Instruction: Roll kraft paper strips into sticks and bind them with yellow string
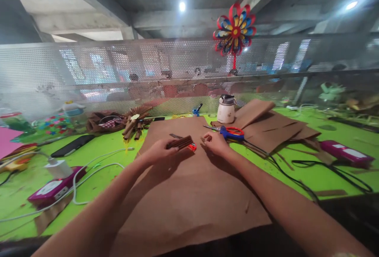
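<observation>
My left hand (160,151) is clamped on a ridged brown bundle (181,142), thumb and fingers along its near end; the far end sticks out toward my right. Right hand (217,143) is just beside it with a gap between, fingers bunched. Can't tell if the tips are shut on anything; there may be a small brown bit there, too small to make out. Both hands are over the big brown sheet (189,197), which makes a decent work mat. Small red-handled scissors (194,147) lie just past the bundle, partly hidden by it. Right past my right hand: a blue corded tool (227,133) and orange-handled scissors (239,131); brown paper pieces (269,130) farther out that way. For handling, I'd hold the bundle firm but light, since the ridges look easy to crush, with its free end facing my right fingers. Small fingertip moves, wrists low, work close to the sheet. I'd mind the blades just under the bundle, and the cord (275,163) beside my right forearm.
</observation>
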The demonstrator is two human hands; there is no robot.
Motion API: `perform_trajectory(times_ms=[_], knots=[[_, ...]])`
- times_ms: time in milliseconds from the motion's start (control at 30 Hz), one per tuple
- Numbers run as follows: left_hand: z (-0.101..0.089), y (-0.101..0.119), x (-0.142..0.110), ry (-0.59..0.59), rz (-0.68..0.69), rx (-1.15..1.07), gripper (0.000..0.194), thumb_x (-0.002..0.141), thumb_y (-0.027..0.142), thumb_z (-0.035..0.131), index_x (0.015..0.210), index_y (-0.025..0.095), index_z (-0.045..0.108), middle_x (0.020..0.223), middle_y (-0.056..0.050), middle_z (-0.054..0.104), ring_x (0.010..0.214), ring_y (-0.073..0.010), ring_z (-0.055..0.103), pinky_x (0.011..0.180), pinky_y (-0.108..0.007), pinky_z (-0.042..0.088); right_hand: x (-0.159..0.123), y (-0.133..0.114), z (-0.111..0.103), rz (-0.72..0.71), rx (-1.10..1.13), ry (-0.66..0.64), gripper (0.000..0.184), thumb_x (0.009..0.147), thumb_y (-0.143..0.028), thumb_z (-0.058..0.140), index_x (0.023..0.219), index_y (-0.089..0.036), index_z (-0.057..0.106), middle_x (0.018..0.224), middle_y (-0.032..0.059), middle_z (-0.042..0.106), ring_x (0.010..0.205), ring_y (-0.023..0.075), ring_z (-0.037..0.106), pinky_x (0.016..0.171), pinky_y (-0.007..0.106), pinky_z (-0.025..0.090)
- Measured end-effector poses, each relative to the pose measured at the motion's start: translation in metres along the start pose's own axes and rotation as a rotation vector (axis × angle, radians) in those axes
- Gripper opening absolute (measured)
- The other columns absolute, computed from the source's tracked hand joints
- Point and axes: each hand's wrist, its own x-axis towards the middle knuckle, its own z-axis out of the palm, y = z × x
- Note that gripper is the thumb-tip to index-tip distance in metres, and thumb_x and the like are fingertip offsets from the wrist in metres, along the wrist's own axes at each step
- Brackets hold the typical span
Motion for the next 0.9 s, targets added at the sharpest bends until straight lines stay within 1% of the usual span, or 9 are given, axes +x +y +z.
perform_trajectory(times_ms=[67,167,300,400,500,567,667,833,900], knots=[[0.013,0.006,-0.001,-0.041,0.071,0.053,0.043,0.077,0.021,0.048,0.119,0.027,0.06,0.112,-0.003,0.065,0.099,-0.0214,0.059,0.087,-0.03,0.044,0.004,0.002,-0.002,0.01,0.03,0.026,0.024,0.089,-0.03,0.053,0.107,-0.015,0.058,0.107,0.0069,0.06,0.091,0.0174,0.06,0.078,0.037,0.051],[0.028,0.013,-0.004,-0.003,0.098,0.192,0.046,0.075,0.022,0.05,0.12,0.025,0.058,0.111,-0.007,0.062,0.097,-0.0234,0.058,0.088,-0.033,0.043,0.011,0.008,-0.01,0.048,0.076,0.054,0.027,0.089,-0.03,0.053,0.111,-0.014,0.056,0.109,0.0074,0.059,0.091,0.0181,0.06,0.077,0.038,0.051],[0.038,0.018,-0.01,0.038,0.163,0.166,0.046,0.076,0.019,0.049,0.12,0.027,0.057,0.113,-0.006,0.058,0.102,-0.0225,0.055,0.09,-0.032,0.042,0.026,0.016,-0.033,0.106,0.078,0.084,0.029,0.089,-0.03,0.052,0.114,-0.015,0.054,0.109,0.0076,0.059,0.09,0.0178,0.06,0.075,0.037,0.052],[0.044,0.018,-0.015,0.044,0.225,0.119,0.042,0.078,0.021,0.048,0.119,0.026,0.056,0.113,-0.007,0.055,0.101,-0.0211,0.055,0.09,-0.031,0.043,0.047,0.021,-0.055,0.144,-0.014,0.118,0.03,0.089,-0.03,0.053,0.115,-0.015,0.054,0.112,0.008,0.058,0.092,0.0187,0.06,0.077,0.038,0.051],[0.05,0.013,-0.019,-0.01,0.27,0.135,0.034,0.079,0.026,0.05,0.112,0.022,0.059,0.111,-0.009,0.054,0.097,-0.0217,0.054,0.088,-0.032,0.043,0.074,0.023,-0.068,0.178,-0.167,0.15,0.031,0.088,-0.03,0.053,0.115,-0.015,0.054,0.114,0.0081,0.057,0.094,0.0195,0.059,0.078,0.039,0.051],[0.054,0.01,-0.022,-0.008,0.288,0.168,0.031,0.079,0.027,0.051,0.109,0.022,0.059,0.111,-0.009,0.054,0.098,-0.023,0.053,0.088,-0.035,0.043,0.092,0.023,-0.069,0.187,-0.281,0.173,0.03,0.089,-0.031,0.053,0.115,-0.016,0.054,0.115,0.0082,0.057,0.096,0.0199,0.059,0.08,0.04,0.05],[0.058,0.007,-0.024,0.034,0.306,0.198,0.028,0.079,0.027,0.053,0.106,0.023,0.059,0.111,-0.01,0.053,0.099,-0.0246,0.05,0.089,-0.038,0.041,0.117,0.026,-0.058,0.174,-0.44,0.181,0.03,0.089,-0.03,0.053,0.115,-0.016,0.054,0.116,0.0083,0.056,0.097,0.02,0.058,0.081,0.04,0.05],[0.058,0.008,-0.025,0.02,0.243,0.149,0.032,0.079,0.031,0.055,0.111,0.027,0.055,0.111,-0.008,0.053,0.099,-0.0251,0.048,0.087,-0.04,0.041,0.141,0.037,-0.036,0.107,-0.669,0.115,0.031,0.088,-0.03,0.054,0.115,-0.016,0.054,0.116,0.009,0.056,0.098,0.0203,0.058,0.081,0.039,0.05],[0.056,0.011,-0.027,0.001,0.223,0.14,0.031,0.079,0.032,0.056,0.11,0.027,0.055,0.111,-0.008,0.052,0.099,-0.0251,0.048,0.088,-0.04,0.041,0.148,0.039,-0.03,0.073,-0.748,0.082,0.031,0.088,-0.03,0.054,0.115,-0.015,0.054,0.116,0.0094,0.056,0.098,0.0203,0.058,0.081,0.039,0.05]])
